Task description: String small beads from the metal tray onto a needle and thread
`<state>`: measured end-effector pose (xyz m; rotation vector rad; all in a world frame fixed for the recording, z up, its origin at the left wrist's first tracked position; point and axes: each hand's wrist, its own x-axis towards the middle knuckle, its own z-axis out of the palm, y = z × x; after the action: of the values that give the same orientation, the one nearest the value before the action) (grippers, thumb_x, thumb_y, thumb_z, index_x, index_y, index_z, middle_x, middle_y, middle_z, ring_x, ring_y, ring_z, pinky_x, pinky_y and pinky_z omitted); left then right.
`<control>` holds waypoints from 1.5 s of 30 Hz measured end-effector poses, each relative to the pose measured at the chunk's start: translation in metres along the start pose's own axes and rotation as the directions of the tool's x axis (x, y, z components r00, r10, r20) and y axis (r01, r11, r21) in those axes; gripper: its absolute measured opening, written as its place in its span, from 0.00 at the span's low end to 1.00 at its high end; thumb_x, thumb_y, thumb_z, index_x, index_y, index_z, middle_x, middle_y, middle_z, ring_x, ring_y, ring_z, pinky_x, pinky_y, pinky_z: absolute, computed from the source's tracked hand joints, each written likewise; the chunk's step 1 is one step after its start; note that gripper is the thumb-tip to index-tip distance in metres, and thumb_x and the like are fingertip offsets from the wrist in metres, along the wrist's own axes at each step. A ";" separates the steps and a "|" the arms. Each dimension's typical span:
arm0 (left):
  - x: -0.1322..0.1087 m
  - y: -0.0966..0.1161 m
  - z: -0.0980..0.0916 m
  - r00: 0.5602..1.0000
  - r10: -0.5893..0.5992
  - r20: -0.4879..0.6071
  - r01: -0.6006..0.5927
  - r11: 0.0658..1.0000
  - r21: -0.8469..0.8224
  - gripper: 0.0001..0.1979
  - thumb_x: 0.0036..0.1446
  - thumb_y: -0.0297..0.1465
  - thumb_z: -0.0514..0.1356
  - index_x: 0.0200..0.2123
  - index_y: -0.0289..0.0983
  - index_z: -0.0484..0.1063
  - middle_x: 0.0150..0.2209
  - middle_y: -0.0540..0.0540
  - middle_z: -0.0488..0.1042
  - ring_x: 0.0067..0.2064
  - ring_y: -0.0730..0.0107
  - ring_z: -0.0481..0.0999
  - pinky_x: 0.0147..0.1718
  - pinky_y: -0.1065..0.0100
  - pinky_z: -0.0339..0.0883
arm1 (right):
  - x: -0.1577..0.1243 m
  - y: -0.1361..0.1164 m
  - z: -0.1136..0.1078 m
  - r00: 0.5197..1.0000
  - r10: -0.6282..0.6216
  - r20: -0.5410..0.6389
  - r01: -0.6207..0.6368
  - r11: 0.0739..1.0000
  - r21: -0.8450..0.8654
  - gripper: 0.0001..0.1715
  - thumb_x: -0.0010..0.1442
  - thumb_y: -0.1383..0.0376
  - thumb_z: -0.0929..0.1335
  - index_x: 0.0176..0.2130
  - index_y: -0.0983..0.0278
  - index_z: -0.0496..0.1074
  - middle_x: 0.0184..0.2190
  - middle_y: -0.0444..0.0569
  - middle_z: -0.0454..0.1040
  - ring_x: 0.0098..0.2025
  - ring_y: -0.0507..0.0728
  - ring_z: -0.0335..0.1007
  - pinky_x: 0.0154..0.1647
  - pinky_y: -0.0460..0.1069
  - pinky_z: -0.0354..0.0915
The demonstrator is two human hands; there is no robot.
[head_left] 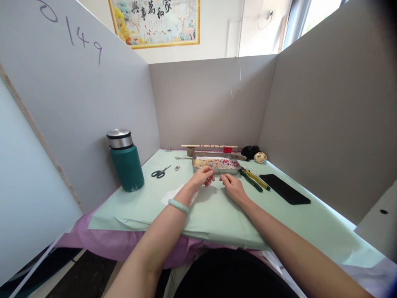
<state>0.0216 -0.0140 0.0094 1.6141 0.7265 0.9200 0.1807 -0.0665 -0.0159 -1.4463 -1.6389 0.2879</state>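
Black clothing (pixel 229 277), broad and rounded, fills the foreground at 6 o'clock from a person's bare left hand (pixel 204 176) and bare right hand (pixel 233 187), the centre of this dial. Smooth grey partition panels (pixel 214 99) rise on three sides, at 9, 12 and 3 o'clock. Creased pale-green sheeting (pixel 204 223) spreads flat beneath the hands. Upright at 9 o'clock stands a teal, metal-topped bottle (pixel 127 167). Just beyond the hands, at 12, sits a shallow rectangular metal tray (pixel 233 170). Between 3 and 4 lies a flat black rectangular slab (pixel 282 188); pliers with green and yellow handles (pixel 256 179) rest nearer, at 3. Both hands have their fingers curled, a narrow gap between them; how tightly either grip closes cannot be told. Black-handled metal scissors (pixel 160 172) lie at 9, between bottle and left hand. Small tan beads (pixel 201 163) cover the tray's left side, red and purple beads (pixel 228 162) its right. One thin dark strand (pixel 218 170) shows between the hands, too fine to tell which holds it.
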 end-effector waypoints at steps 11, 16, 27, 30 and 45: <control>-0.001 -0.001 0.000 0.999 0.030 0.018 -0.032 0.997 0.071 0.05 0.56 0.31 0.54 0.33 0.34 0.63 0.23 0.53 0.69 0.14 0.84 0.58 0.15 0.77 0.51 | 0.000 0.002 0.002 1.000 -0.021 0.015 0.022 0.998 -0.057 0.16 0.63 0.57 0.62 0.37 0.67 0.71 0.33 0.45 0.73 0.33 0.52 0.70 0.37 0.51 0.67; -0.003 0.002 0.001 0.999 0.028 0.040 -0.031 0.995 0.094 0.08 0.55 0.33 0.54 0.31 0.33 0.66 0.24 0.51 0.69 0.15 0.85 0.58 0.16 0.76 0.52 | -0.001 0.003 0.003 0.999 -0.032 0.021 0.034 0.998 -0.055 0.16 0.63 0.57 0.63 0.37 0.67 0.70 0.33 0.45 0.73 0.33 0.51 0.70 0.36 0.50 0.67; -0.001 0.001 -0.005 0.991 -0.002 0.135 0.003 1.000 -0.003 0.11 0.54 0.36 0.56 0.31 0.32 0.69 0.18 0.55 0.60 0.15 0.85 0.49 0.15 0.76 0.40 | 0.002 0.008 0.002 0.995 -0.050 0.086 0.049 0.999 0.010 0.16 0.63 0.58 0.63 0.38 0.68 0.70 0.33 0.45 0.73 0.33 0.52 0.71 0.36 0.50 0.68; -0.004 0.003 -0.006 0.983 -0.017 0.185 0.031 0.997 -0.071 0.14 0.54 0.39 0.56 0.34 0.31 0.69 0.21 0.53 0.61 0.16 0.85 0.49 0.15 0.76 0.40 | 0.002 0.008 0.001 0.996 -0.049 0.077 0.047 0.998 0.028 0.16 0.63 0.57 0.63 0.38 0.68 0.70 0.33 0.45 0.73 0.33 0.52 0.70 0.36 0.50 0.68; -0.003 0.004 -0.006 0.998 0.017 0.065 -0.008 0.991 -0.137 0.11 0.52 0.35 0.59 0.33 0.33 0.65 0.23 0.52 0.68 0.15 0.84 0.59 0.14 0.76 0.52 | 0.000 0.007 0.000 0.996 -0.039 0.084 0.035 0.998 0.044 0.16 0.63 0.57 0.62 0.39 0.67 0.70 0.34 0.46 0.72 0.34 0.52 0.70 0.36 0.51 0.67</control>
<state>0.0145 -0.0143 0.0138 1.5222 0.5950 0.9020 0.1850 -0.0640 -0.0206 -1.3873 -1.7155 0.3654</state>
